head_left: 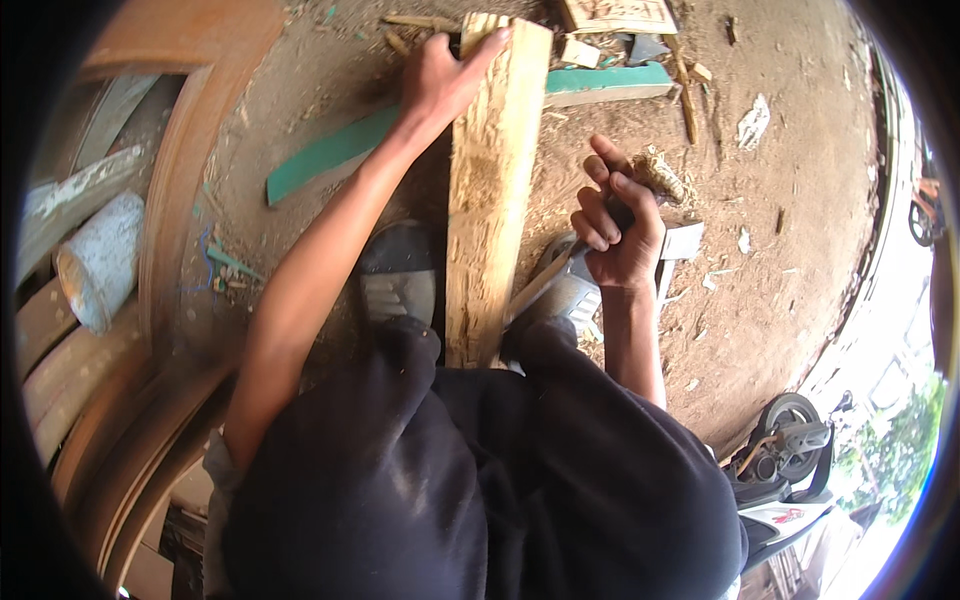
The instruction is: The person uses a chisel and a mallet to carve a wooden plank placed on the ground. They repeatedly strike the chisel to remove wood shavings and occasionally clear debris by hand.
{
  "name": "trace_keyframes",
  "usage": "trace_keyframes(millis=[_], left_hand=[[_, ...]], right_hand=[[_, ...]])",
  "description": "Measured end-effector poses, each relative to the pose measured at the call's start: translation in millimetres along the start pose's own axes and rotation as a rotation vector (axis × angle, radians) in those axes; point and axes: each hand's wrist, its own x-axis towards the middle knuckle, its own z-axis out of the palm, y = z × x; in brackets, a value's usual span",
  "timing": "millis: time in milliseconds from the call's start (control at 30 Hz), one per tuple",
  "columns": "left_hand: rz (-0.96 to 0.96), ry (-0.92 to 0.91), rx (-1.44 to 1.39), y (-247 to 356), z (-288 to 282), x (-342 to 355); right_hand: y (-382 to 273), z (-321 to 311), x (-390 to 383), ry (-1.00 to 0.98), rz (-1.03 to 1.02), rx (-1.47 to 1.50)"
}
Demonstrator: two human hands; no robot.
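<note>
My left hand (445, 80) grips the far end of a long, rough, pale wooden plank (485, 200), which runs between my feet toward my body. At the right, my right hand (625, 225) is closed on the dark handle of a long blade (535, 295), which slants down toward the plank's right edge. A frayed, straw-coloured stub (660, 175) shows just beyond those fingers; whether it is part of the tool is unclear. A grey piece (680, 242) lies behind that hand, partly hidden.
Green painted strips (610, 85), wood offcuts (580, 50) and chips lie on the dirt floor (760, 250). Wooden frames (175, 200) and a whitish cylindrical container (100, 255) are at left. My dark sandals (395, 275) flank the plank. A motorbike (790, 440) stands at lower right.
</note>
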Motion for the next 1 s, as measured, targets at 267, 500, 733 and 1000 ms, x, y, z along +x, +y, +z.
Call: trace_keyframes(millis=[267,500,733,1000], left_hand=[[0.043,0.145,0.067,20,3,-6],[0.103,0.150,0.072,41,-20,56],[0.316,0.424,0.063,44,-33,99],[0.245,0.311,0.117,29,-38,104]], right_hand=[[-39,20,-3,-0.560,0.041,0.060],[-42,30,1,-0.651,0.091,0.199],[-41,30,2,-0.673,0.139,0.269],[-37,33,4,-0.687,0.138,0.320]])
